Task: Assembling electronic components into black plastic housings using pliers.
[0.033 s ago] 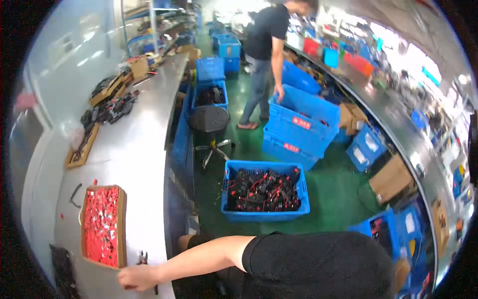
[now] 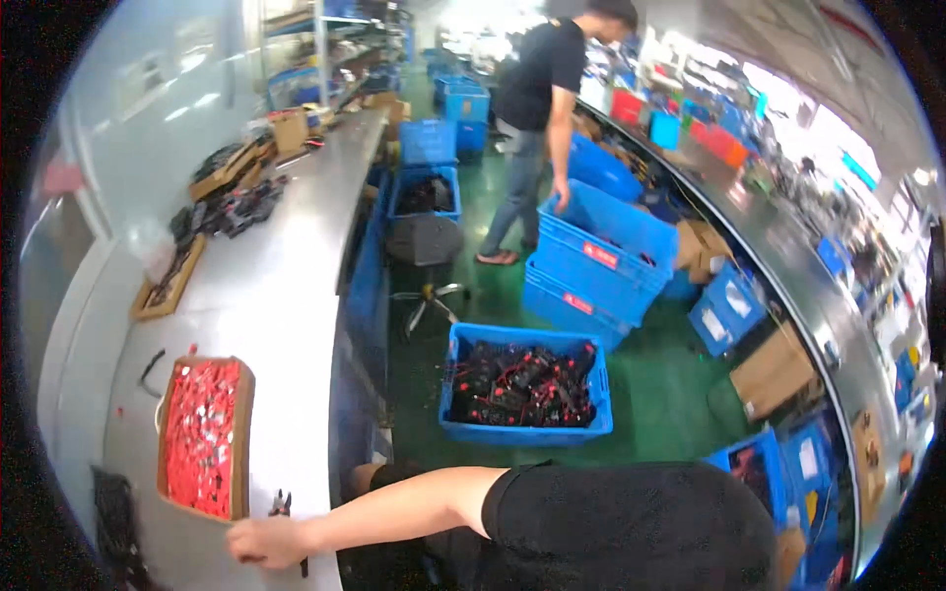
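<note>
My right hand is over the left bench, its fingers curled and a little blurred; whatever they hold, if anything, is hidden. Next to it, a pair of side cutters lies on the metal top, jaws pointing away, and my wrist covers part of its handles. Just beyond the hand stands a shallow cardboard tray full of small red plastic parts. A thin black curved piece lies left of the tray. My left hand is out of view.
On the floor a blue crate holds black and red parts. Behind it, a person grips the upper of two stacked blue crates. A wheeled stool stands by the bench. Black parts lie farther along.
The whole view has shifted slightly. My right hand has moved a little to the left beside the tray. The other person keeps a hand on the stacked crate.
</note>
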Available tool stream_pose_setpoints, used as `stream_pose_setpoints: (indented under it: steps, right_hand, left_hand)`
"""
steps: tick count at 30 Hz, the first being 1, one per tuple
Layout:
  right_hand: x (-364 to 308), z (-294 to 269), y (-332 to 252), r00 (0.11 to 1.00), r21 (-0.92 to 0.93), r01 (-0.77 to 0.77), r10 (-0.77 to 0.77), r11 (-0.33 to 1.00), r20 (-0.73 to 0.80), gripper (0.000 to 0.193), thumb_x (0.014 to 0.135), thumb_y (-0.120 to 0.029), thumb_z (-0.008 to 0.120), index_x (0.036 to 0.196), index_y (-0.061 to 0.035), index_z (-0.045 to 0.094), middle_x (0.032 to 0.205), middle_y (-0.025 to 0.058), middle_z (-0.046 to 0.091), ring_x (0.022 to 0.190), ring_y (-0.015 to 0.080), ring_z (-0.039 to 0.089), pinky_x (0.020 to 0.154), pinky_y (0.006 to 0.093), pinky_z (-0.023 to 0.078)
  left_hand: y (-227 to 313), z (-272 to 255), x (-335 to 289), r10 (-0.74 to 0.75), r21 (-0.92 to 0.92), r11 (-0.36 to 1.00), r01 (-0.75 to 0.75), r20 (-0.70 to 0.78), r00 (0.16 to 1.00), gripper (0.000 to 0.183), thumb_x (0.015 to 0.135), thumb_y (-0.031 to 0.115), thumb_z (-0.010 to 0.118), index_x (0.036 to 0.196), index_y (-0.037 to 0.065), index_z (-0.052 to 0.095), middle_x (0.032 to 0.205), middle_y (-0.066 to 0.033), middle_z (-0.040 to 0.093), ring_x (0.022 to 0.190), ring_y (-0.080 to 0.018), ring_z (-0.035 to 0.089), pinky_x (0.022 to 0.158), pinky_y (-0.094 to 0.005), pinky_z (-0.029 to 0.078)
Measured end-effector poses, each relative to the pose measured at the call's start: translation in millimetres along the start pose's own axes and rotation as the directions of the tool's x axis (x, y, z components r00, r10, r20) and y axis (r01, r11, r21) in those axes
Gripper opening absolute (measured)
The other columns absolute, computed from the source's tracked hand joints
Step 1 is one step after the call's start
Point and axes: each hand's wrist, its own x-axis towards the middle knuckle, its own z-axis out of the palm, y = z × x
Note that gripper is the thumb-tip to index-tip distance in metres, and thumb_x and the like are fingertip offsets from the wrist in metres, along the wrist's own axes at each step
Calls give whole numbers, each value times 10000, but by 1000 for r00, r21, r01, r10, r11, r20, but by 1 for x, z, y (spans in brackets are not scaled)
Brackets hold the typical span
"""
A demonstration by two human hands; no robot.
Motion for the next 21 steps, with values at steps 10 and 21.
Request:
stream_pose_setpoints:
  steps: [10, 21]
  right_hand:
    - [-9, -29, 3, 909, -64, -384, 390, 921, 150, 339, 853, 54, 694, 1182, -24, 662, 1117, 117, 651, 1001, 229, 696, 854, 374, 589]
    - [50, -18, -88, 977, 64, -128, 114, 990, 182, 233, 925, 106, 726, 1137, 15, 689, 1119, 101, 692, 984, 140, 691, 877, 261, 566]
  left_hand:
    - [-76, 46, 17, -334, -119, 942, 312, -321, 886, 757, 1042, 706, 383, 1238, 27, 655, 974, -148, 711, 721, -308, 695, 660, -465, 606]
    - [-72, 53, 0, -323, 51, 946, 319, 107, 940, 688, 1099, 594, 389, 1682, 234, 319, 1162, -177, 660, 848, -290, 743, 749, -439, 664]
